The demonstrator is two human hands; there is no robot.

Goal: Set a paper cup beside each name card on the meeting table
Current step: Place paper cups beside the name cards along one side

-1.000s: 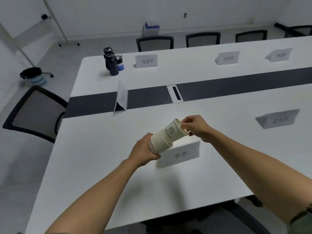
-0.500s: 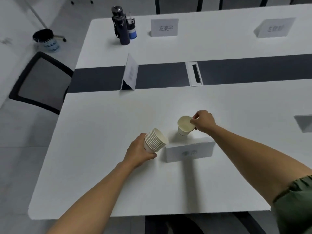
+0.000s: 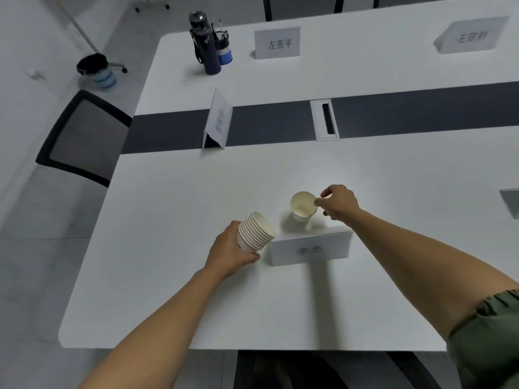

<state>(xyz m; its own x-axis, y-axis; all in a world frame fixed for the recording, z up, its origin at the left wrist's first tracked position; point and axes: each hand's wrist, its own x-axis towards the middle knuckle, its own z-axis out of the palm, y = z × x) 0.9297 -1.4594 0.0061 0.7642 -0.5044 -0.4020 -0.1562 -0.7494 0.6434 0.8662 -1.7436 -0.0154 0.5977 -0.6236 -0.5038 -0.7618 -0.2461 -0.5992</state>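
My left hand [image 3: 229, 252] grips a tilted stack of several nested paper cups [image 3: 255, 231] just above the white meeting table [image 3: 174, 220]. A single paper cup [image 3: 302, 206] stands upright on the table just behind the nearest name card [image 3: 310, 247]. My right hand [image 3: 338, 202] pinches that cup's right rim. More name cards stand at the table's left middle [image 3: 218, 122], far side [image 3: 277, 42], far right [image 3: 473, 35] and right edge [image 3: 509, 200].
A dark water bottle [image 3: 204, 43] and a blue pen holder [image 3: 223, 47] stand at the far left corner. A cable slot [image 3: 327, 119] sits in the dark centre strip. A black chair [image 3: 84, 136] stands at the left end, a bin [image 3: 97, 70] beyond it.
My right hand pulled the top cup off the stack and set it down behind the nearest name card. The left hand lowered the stack. My view moved closer to the table.
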